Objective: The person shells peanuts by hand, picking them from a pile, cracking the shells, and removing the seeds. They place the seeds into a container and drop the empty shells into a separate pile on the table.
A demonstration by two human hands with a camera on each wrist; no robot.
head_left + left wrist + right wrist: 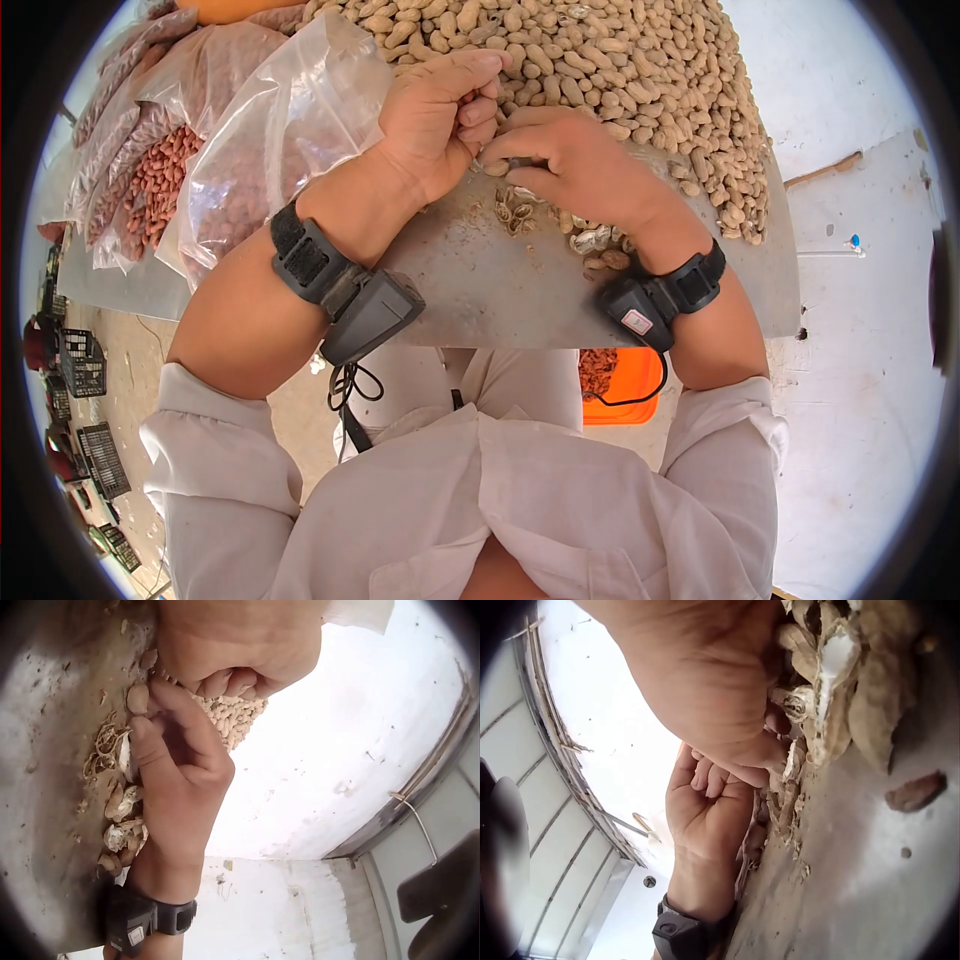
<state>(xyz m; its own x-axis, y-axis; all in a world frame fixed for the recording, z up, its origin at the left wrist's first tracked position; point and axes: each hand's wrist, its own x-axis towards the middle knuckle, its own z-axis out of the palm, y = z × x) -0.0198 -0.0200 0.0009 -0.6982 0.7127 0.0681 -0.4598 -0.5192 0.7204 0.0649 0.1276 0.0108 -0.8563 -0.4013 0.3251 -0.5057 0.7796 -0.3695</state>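
A rounded, tan, rough-shelled peanut [138, 699] is sitting at the fingertips of the right hand [585, 165], thumb and forefinger closing around it in a narrow pinch; in the left wrist view its long axis is running from thumb tip toward forefinger. The left hand [440, 120] is curling its fingers palmward just beside; whether it is holding anything I cannot tell. Brittle, papery broken shells [515, 215] are lying on the smooth, smudged grey tabletop [450, 300], near a heap of pitted, waisted peanuts [640, 85].

Black crates [104, 460] stand on the tan floor [140, 400].
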